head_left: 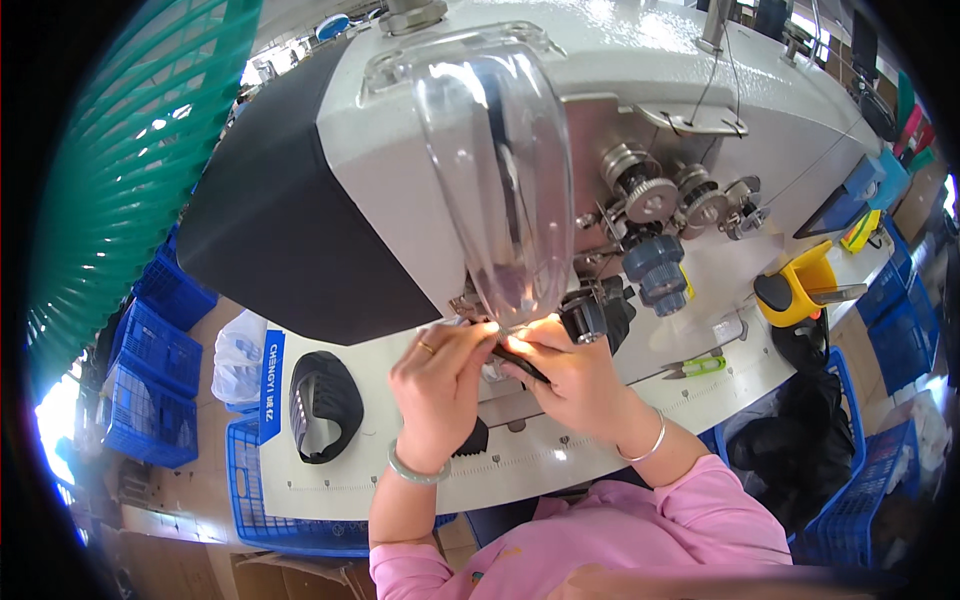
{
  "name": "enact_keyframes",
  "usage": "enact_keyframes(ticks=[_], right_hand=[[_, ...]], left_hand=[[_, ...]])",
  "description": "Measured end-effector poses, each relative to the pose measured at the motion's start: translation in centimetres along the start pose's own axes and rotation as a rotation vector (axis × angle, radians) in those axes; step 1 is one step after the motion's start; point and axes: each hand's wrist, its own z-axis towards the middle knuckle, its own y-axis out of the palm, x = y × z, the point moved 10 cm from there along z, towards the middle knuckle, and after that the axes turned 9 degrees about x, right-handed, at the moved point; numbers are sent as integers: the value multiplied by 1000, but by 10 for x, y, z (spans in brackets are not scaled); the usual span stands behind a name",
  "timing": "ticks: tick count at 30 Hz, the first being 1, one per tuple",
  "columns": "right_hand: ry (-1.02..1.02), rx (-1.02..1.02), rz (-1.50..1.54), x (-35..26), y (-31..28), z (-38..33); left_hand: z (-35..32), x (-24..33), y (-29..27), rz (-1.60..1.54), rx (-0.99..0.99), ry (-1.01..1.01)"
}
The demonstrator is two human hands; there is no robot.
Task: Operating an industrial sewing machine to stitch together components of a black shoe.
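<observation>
Under the head of a grey-white sewing machine [390, 190], both hands meet close to the needle area. A black shoe upper [525, 366] is between them, largely hidden by my fingers and the machine. My left hand [440, 380] pinches its edge, thumb and fingertips pressed together. From the other side, my right hand [572, 380] grips it with thumb and curled fingers. The clear plastic guard [500, 180] hangs right above the fingertips, and a lamp lights them. Another black shoe upper [326, 407] lies on the white table [400, 490] left of my left hand.
Green-handled thread snips [697, 368] lie right of my right hand, with a yellow holder [800, 285] farther back. A blue crate [850, 400] with black pieces stands at the right; another blue crate [245, 480] sits below the table's left edge. A green mesh guard [150, 130] rises at the left.
</observation>
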Motion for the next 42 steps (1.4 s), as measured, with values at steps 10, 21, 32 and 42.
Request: enact_keyframes(ticks=[10,21,32,42], right_hand=[[-34,-77,-14,-4,-10,-4],[-194,-14,-178,-20,-22,-6],[-175,30,-155,-19,-20,-6],[-144,42,-145,-15,-14,-10]], left_hand=[[-12,23,7,177,0,231],[-14,38,13,266,-96,396],[-8,34,13,235,-122,394],[-5,34,12,243,-162,376]])
